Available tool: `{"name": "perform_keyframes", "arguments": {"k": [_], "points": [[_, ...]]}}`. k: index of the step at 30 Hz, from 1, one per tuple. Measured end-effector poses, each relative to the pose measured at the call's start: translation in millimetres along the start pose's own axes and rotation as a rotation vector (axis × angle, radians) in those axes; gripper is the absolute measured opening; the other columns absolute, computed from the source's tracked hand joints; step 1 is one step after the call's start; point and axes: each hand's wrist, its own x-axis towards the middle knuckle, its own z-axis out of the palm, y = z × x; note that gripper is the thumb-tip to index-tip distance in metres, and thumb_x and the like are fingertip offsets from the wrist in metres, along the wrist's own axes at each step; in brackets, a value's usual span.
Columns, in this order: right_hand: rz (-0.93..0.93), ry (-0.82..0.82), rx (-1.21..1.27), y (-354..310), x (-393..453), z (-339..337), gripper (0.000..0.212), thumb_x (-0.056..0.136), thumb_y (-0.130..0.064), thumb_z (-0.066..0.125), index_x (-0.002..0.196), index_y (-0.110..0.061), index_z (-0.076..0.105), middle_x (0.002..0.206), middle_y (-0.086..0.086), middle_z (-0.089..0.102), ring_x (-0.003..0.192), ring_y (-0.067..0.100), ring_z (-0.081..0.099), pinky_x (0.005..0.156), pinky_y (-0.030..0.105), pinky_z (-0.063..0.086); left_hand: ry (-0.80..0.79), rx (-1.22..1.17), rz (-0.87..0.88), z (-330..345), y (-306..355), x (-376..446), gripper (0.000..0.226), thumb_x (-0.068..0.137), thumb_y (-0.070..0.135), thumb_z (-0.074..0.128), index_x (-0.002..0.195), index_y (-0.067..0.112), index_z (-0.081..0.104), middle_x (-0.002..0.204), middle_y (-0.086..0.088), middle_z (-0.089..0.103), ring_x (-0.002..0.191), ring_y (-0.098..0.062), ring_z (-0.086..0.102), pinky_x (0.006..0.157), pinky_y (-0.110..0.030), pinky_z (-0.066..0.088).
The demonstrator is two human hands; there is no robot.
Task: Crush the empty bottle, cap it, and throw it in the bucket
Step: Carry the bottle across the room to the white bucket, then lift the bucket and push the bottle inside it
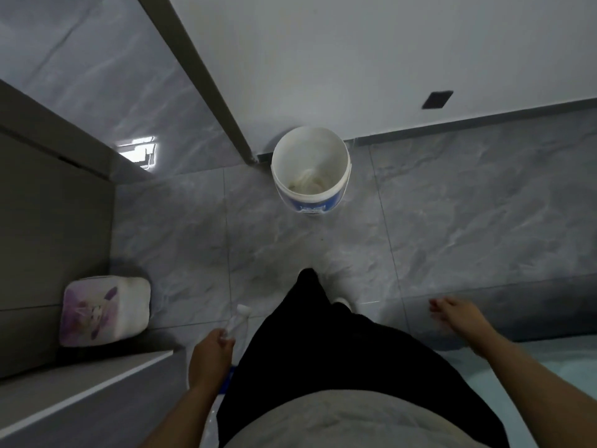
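Note:
A white bucket [310, 171] with a blue label stands on the grey tiled floor against the far wall, open, with some pale rubbish at its bottom. My left hand [210, 354] hangs low at my left side, shut on a clear crushed bottle [237, 320] with a white cap on its top, which points toward the bucket. My right hand [452, 313] is out to the right, fingers loosely apart and holding nothing. The bucket is well ahead of both hands.
A white jug with a purple flower label [105, 310] sits on the floor at the left, beside a grey cabinet [48, 221]. A door frame post [206, 79] meets the floor left of the bucket. My dark-trousered leg [323, 334] fills the lower middle.

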Motion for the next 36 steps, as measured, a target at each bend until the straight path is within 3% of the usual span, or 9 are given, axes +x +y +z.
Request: {"name": "perform_keyframes", "arguments": {"k": [3,9,12,15,19,21,29,32,36], "points": [[0.007,0.0,-0.01,-28,23,3,0.031,0.092,-0.005,0.039,0.107,0.016,0.056,0.113,0.034,0.06,0.105,0.043,0.058,0.064,0.03,0.043,-0.027,-0.004,-0.014,-10,18,29,0.014,0.086,0.011,0.053,0.09,0.0,0.061,0.091,-0.026,0.069,0.085,-0.034,0.064,0.068,-0.032,0.04],[0.105,-0.009,-0.047,-61,47,1,0.03,0.092,-0.006,0.041,0.102,0.015,0.06,0.109,0.034,0.063,0.102,0.043,0.059,0.065,0.027,0.044,-0.055,0.014,0.047,-46,77,98,0.007,0.086,0.011,0.053,0.084,0.007,0.059,0.08,-0.02,0.065,0.079,-0.032,0.062,0.066,-0.031,0.039],[0.142,-0.002,-0.044,-68,61,-4,0.031,0.093,-0.004,0.039,0.1,0.02,0.057,0.099,0.031,0.062,0.079,0.038,0.058,0.054,0.025,0.046,-0.065,0.012,0.1,-64,113,133,0.011,0.086,0.012,0.052,0.075,0.014,0.051,0.073,-0.013,0.059,0.069,-0.023,0.054,0.067,-0.035,0.044],[0.201,-0.005,-0.057,-78,69,-7,0.031,0.093,-0.002,0.037,0.102,0.023,0.055,0.083,0.018,0.06,0.065,0.022,0.053,0.041,0.009,0.044,-0.067,0.019,0.124,-76,148,162,0.008,0.087,0.011,0.052,0.089,0.007,0.057,0.081,-0.02,0.065,0.071,-0.024,0.055,0.066,-0.03,0.039],[0.17,-0.03,-0.079,-105,89,-13,0.031,0.092,-0.003,0.04,0.091,0.021,0.06,0.092,0.034,0.064,0.083,0.042,0.059,0.063,0.032,0.041,-0.054,0.01,0.132,-75,188,189,0.007,0.089,0.01,0.048,0.089,0.005,0.053,0.08,-0.018,0.061,0.074,-0.03,0.057,0.065,-0.03,0.036],[0.126,-0.032,-0.127,-124,106,-18,0.031,0.092,-0.006,0.042,0.088,0.017,0.062,0.096,0.035,0.065,0.091,0.04,0.061,0.065,0.031,0.036,-0.05,-0.018,0.094,-70,205,201,0.011,0.091,0.009,0.043,0.088,0.003,0.051,0.081,-0.017,0.06,0.072,-0.025,0.053,0.065,-0.031,0.037],[-0.006,-0.132,-0.155,-220,212,-11,0.029,0.092,-0.007,0.039,0.108,0.008,0.059,0.113,0.026,0.063,0.099,0.036,0.062,0.063,0.012,0.042,-0.045,-0.061,0.061,-29,265,258,0.015,0.091,0.005,0.042,0.084,0.002,0.054,0.079,-0.018,0.056,0.073,-0.027,0.053,0.065,-0.034,0.038],[-0.107,-0.161,-0.197,-258,250,8,0.03,0.092,-0.013,0.04,0.108,0.0,0.061,0.112,0.02,0.065,0.099,0.03,0.062,0.084,0.028,0.043,-0.035,-0.04,0.076,-14,282,291,0.02,0.092,0.008,0.042,0.087,-0.002,0.058,0.081,-0.02,0.058,0.071,-0.028,0.053,0.061,-0.033,0.037],[-0.214,-0.183,-0.289,-295,305,43,0.032,0.092,-0.016,0.039,0.113,-0.003,0.059,0.116,0.017,0.064,0.107,0.029,0.059,0.097,0.037,0.041,0.007,-0.072,0.108,10,305,340,0.018,0.091,0.009,0.044,0.087,0.002,0.06,0.08,-0.012,0.057,0.073,-0.023,0.051,0.067,-0.026,0.033]]}}
